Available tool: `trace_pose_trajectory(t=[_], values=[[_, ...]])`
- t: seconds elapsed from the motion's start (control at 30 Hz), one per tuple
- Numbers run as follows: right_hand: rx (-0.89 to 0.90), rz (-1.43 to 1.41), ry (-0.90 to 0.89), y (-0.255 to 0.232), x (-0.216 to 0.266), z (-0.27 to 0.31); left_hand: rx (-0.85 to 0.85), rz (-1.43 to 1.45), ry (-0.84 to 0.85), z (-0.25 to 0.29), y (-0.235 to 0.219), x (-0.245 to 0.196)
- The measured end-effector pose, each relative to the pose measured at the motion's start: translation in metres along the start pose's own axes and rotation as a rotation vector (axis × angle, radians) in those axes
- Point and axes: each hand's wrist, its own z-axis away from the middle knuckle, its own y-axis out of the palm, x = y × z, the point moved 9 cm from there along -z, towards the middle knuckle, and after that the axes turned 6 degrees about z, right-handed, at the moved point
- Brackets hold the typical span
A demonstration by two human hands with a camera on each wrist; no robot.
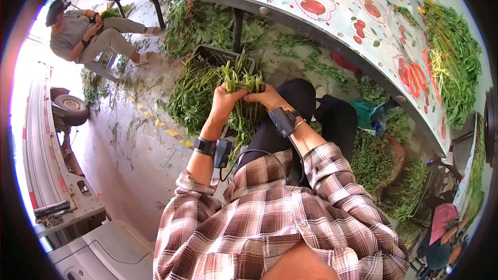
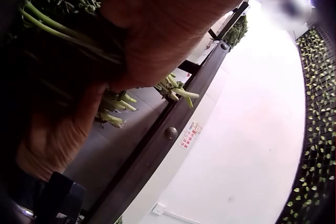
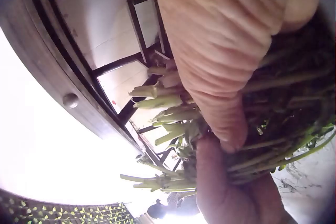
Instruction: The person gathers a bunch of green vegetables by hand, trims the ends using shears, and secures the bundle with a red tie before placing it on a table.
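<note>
Both hands grip one bunch of leafy green stems (image 1: 236, 80) in front of the knees, its pale cut ends pointing away from the body. The left hand (image 1: 224, 105) holds the bunch from the left and the right hand (image 1: 267, 98) from the right, thumbs close together. In the right wrist view, the fingers of the right hand (image 3: 226, 45) curl round the stalks (image 3: 163, 103), with the left hand (image 3: 223, 187) beside it. The left wrist view shows the left hand (image 2: 163, 24) large and dark over the stems; part of the grip is hidden in shadow.
A heap of greens (image 1: 189, 93) lies below the hands, by a black crate (image 1: 205, 52). The table with a cherry-print cloth (image 1: 290, 0) holds orange-handled scissors (image 1: 415, 79) and more greens (image 1: 451, 57). Another person (image 1: 78, 33) sits at left near a vehicle wheel (image 1: 71, 106).
</note>
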Motion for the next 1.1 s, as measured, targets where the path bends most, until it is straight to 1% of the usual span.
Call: trace_pose_trajectory(t=[0.07,0.17,0.23,0.27,0.3,0.33,0.4,0.43,0.47,0.53,0.57,0.6,0.67,0.7,0.8,0.87,0.93,0.97,1.0,1.07,1.1], values=[[0.002,-0.023,-0.009,0.001,-0.001,-0.001,-0.028,0.059,0.007,0.001,0.001,-0.002],[-0.024,-0.073,-0.037,0.002,0.004,-0.001,-0.04,0.032,-0.026,0.003,0.002,-0.004],[-0.047,-0.096,-0.051,-0.002,0.006,-0.002,-0.02,0.038,0.014,0.002,0.002,-0.01],[-0.118,-0.054,-0.039,-0.01,0.003,-0.002,-0.001,0.04,0.043,0.003,0.002,-0.014],[-0.187,-0.013,-0.026,-0.017,0.0,-0.002,-0.022,0.015,0.052,0.004,-0.002,-0.016],[-0.182,-0.008,-0.024,-0.016,0.001,-0.001,-0.027,0.019,0.055,0.005,-0.007,-0.019],[-0.284,0.0,-0.022,-0.024,0.006,0.002,-0.135,0.03,-0.006,0.008,-0.03,-0.018],[-0.317,0.024,-0.023,-0.026,0.007,0.004,-0.097,0.062,0.013,0.006,-0.035,-0.018],[-0.307,0.028,-0.015,-0.025,0.006,0.004,-0.109,0.067,0.013,0.005,-0.041,-0.014],[-0.264,-0.021,0.007,-0.022,0.002,0.003,-0.137,-0.012,-0.022,0.005,-0.05,-0.006],[-0.252,-0.041,-0.021,-0.02,0.003,0.001,-0.143,-0.042,-0.059,0.006,-0.05,-0.001],[-0.251,-0.04,-0.018,-0.019,0.001,0.0,-0.145,-0.04,-0.061,0.006,-0.049,0.001],[-0.271,0.039,-0.036,-0.02,0.003,-0.001,-0.082,-0.072,0.024,0.003,-0.039,-0.003],[-0.279,0.041,-0.034,-0.021,0.002,-0.001,-0.037,-0.045,-0.007,0.003,-0.035,0.001],[-0.262,0.02,-0.013,-0.019,0.0,-0.002,-0.052,-0.051,-0.021,0.002,-0.031,0.015],[-0.241,-0.017,-0.041,-0.017,0.001,-0.002,-0.038,-0.085,-0.035,0.005,-0.024,0.016],[-0.222,-0.035,-0.019,-0.015,0.001,-0.002,0.106,-0.149,0.11,0.011,-0.006,0.003],[-0.205,-0.066,-0.006,-0.012,0.002,-0.002,0.185,-0.245,0.181,0.005,-0.006,0.01],[-0.188,-0.098,0.007,-0.01,0.003,-0.001,0.184,-0.241,0.177,0.006,-0.007,0.018],[-0.186,-0.081,-0.001,-0.011,0.003,-0.001,0.129,-0.159,0.13,0.014,0.009,-0.003],[-0.181,-0.066,-0.014,-0.011,0.004,-0.001,0.104,0.018,-0.067,0.007,0.006,0.015]])
